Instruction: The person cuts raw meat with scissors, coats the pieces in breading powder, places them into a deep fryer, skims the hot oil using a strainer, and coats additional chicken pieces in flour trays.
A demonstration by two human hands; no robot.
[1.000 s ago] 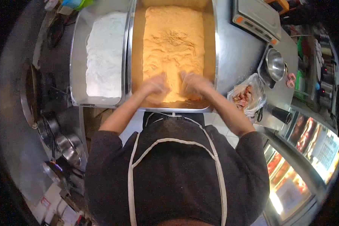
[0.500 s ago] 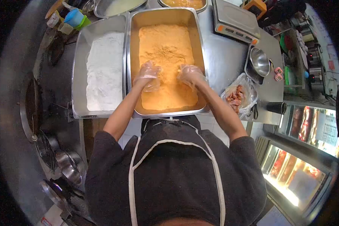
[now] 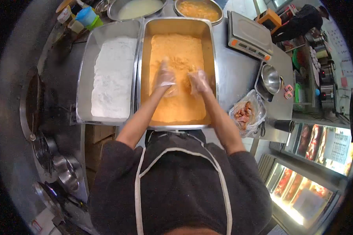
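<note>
Orange mass (image 3: 182, 88) lies in the right-hand of two deep metal trays, head view, spread over most of the tray floor; tray wall (image 3: 210, 47) bare around it. Both hands in clear plastic gloves, down at the mass, side by side with a narrow gap between. Left hand (image 3: 165, 78) motion-blurred, over the left half of the mass; grip state — can't tell if clenched or released. Right hand (image 3: 199, 80) over the right half, near the tray's right wall; fingers partly hidden, so can't tell whether that grip is closed on any of the mass. Surface rough and lumpy around the hands, flatter toward the near end.

Left tray (image 3: 88, 72) alongside, holding a white mass (image 3: 113, 78). Beyond the trays: a basin (image 3: 139, 8) of pale liquid and a round pan (image 3: 198, 11) with orange contents.

Right of the trays, on the metal bench (image 3: 237, 66): a scale (image 3: 251, 33), a metal bowl (image 3: 270, 78), a clear plastic bag (image 3: 258, 113) with reddish-brown pieces (image 3: 243, 113), a dark cup (image 3: 284, 125). Blue container (image 3: 86, 16) and green container (image 3: 95, 24) at upper left. Another person (image 3: 302, 23) in dark clothes at upper right, well apart.
</note>
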